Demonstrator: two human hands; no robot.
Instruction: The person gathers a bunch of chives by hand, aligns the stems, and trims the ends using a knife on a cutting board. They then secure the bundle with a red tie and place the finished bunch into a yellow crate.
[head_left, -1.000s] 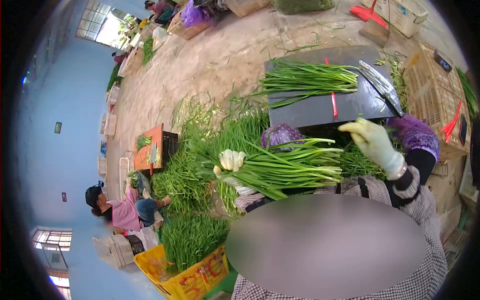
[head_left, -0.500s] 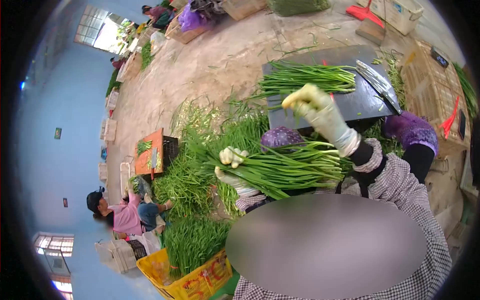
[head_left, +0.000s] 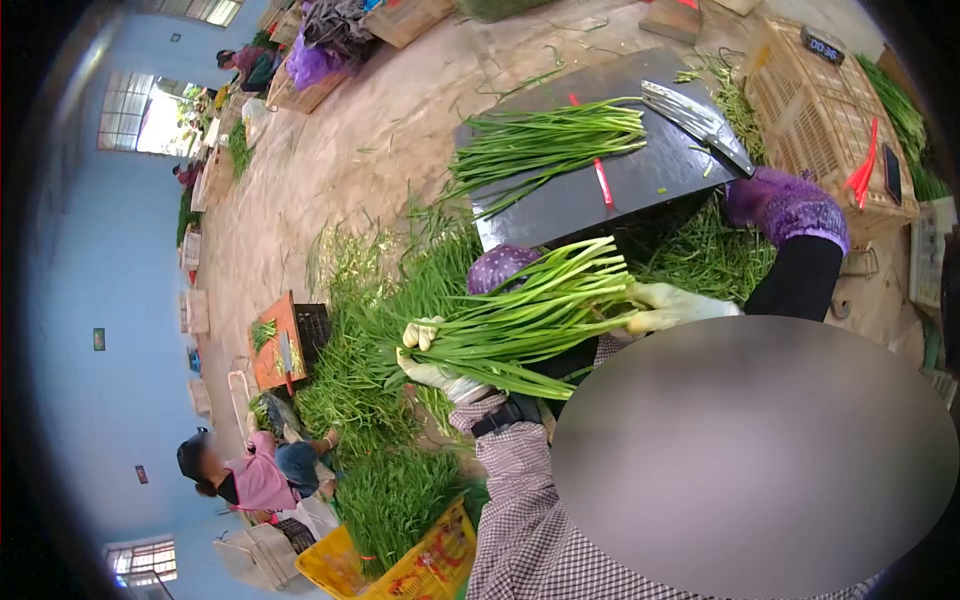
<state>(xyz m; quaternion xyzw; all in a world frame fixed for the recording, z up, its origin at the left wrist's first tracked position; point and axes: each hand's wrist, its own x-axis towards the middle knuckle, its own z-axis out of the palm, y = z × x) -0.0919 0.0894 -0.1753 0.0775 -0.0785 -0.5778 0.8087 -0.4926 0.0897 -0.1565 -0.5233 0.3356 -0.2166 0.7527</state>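
Note:
A large bunch of green stalks (head_left: 530, 315) lies across my lap. My left hand (head_left: 430, 358), in a pale glove, is wrapped round its leafy end. At the pale stem end, my gloved right hand (head_left: 670, 308) has its fingers closed on stems at the bunch's lower edge. In front of me, a smaller bundle of stalks (head_left: 560, 140) rests on the dark board (head_left: 640, 190), over a red strip (head_left: 603, 182). A broad-bladed knife (head_left: 698, 125) lies on the board's right part.
Loose greens (head_left: 370, 380) are heaped left of my hands. A yellow crate (head_left: 440, 560) of greens stands lower left, near a seated co-worker in pink (head_left: 262, 475). An orange board (head_left: 275, 345) is beyond. At right stands a beige crate (head_left: 815, 110) with a timer and phone.
My right hand has come down from above the board to the stems of the held bunch. The view has shifted, and more of the red strip on the board shows.

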